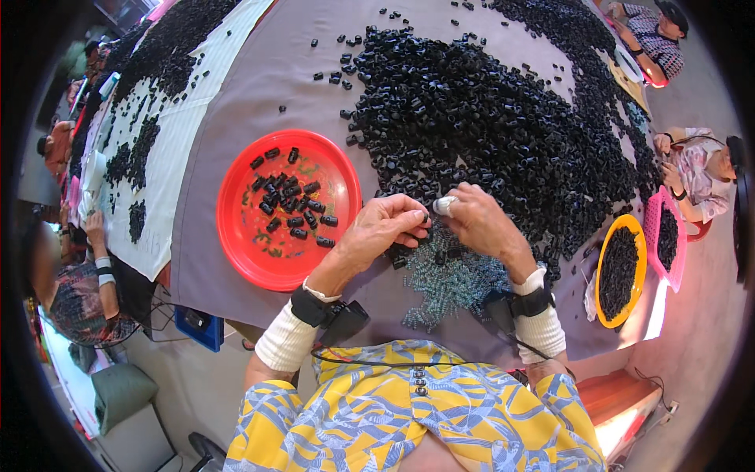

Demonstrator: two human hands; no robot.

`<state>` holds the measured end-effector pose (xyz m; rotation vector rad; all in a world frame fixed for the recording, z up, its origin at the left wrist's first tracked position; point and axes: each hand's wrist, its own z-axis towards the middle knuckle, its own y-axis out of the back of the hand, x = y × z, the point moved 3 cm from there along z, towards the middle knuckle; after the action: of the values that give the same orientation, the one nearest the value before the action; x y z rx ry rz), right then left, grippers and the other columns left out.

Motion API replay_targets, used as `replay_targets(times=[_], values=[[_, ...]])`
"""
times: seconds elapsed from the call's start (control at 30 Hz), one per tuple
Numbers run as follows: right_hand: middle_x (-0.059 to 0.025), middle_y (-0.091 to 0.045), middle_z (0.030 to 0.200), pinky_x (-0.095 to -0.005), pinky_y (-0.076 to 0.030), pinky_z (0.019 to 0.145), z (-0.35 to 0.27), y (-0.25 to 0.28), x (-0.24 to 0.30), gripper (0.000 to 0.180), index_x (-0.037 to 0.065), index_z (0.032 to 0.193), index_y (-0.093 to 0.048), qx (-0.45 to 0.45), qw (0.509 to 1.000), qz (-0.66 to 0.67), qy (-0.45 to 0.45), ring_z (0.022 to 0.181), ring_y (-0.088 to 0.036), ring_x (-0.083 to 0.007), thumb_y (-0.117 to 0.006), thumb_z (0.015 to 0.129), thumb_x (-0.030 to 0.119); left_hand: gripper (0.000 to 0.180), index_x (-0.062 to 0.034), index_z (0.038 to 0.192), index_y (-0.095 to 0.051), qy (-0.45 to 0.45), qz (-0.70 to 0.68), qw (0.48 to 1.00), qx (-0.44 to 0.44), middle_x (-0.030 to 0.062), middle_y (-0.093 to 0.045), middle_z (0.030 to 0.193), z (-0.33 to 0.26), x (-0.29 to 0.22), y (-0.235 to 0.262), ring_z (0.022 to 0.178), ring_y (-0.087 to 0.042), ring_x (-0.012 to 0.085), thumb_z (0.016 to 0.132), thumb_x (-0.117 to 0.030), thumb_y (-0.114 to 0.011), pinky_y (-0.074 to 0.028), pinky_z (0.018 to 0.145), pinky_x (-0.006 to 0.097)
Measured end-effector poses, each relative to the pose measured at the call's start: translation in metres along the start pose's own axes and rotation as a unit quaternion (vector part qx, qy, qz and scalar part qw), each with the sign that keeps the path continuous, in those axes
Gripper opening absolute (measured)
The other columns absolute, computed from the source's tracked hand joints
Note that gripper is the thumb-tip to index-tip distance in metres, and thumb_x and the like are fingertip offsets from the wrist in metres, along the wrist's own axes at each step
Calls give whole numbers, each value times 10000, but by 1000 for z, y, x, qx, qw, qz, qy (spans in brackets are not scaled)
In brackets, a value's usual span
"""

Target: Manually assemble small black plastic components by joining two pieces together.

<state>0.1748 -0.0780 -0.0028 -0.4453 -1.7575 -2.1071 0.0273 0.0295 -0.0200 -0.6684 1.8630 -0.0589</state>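
**2 hands meet over small black parts beside a red plate**

The left hand (383,228) and the right hand (476,219) come together just above the grey cloth-covered worktop (267,86), fingertips almost touching. The left hand's fingers are pressed together, pinching a small black cylindrical plastic piece (425,216) at their tips. The right hand's fingers are curled in toward the same spot, the thumb wearing a pale finger cover (445,205); whether they also grip the piece cannot be told. Both wrists carry black straps over white knitted cuffs.

Directly under the hands lies a loose heap of small silvery-blue metal springs (452,279). Beyond the hands, a large mound of black plastic pieces (480,118) spreads across the worktop, touching the spring heap at its near edge.

To the left of the left hand, near it, sits a round red plastic plate (236,228) holding about 20 of the black pieces in a cluster at its middle. To the right, well apart, stand a round yellow bowl (602,267) filled with black pieces and, just beside it, a pink plastic basket (653,228) also holding some.

Other people sit along the left and right edges of the worktop.
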Motion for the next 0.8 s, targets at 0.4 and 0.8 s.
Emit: replay_targets(times=[0.4, 0.8], values=[[-70, -554, 805, -366, -409, 760, -5, -9, 7, 105, 75, 754, -629, 17, 992, -123, 16, 842, -521, -237, -670, 658, 79, 199, -17, 1052, -582, -4, 80, 997, -16, 67, -620, 1033, 4, 6, 0, 873, -632, 133, 955, -186, -543, -556, 728, 263], [-60, -562, 840, -373, -381, 798, 7, -18, 27, 120, 73, 771, -636, 61, 977, -201, 36, 871, -514, -220, -670, 668, 126, 217, -5, 1096, -613, -50, -76, 994, -57, 62, -657, 897, -1, -2, 6, 793, -639, 121, 935, -145, -573, -550, 725, 264]])
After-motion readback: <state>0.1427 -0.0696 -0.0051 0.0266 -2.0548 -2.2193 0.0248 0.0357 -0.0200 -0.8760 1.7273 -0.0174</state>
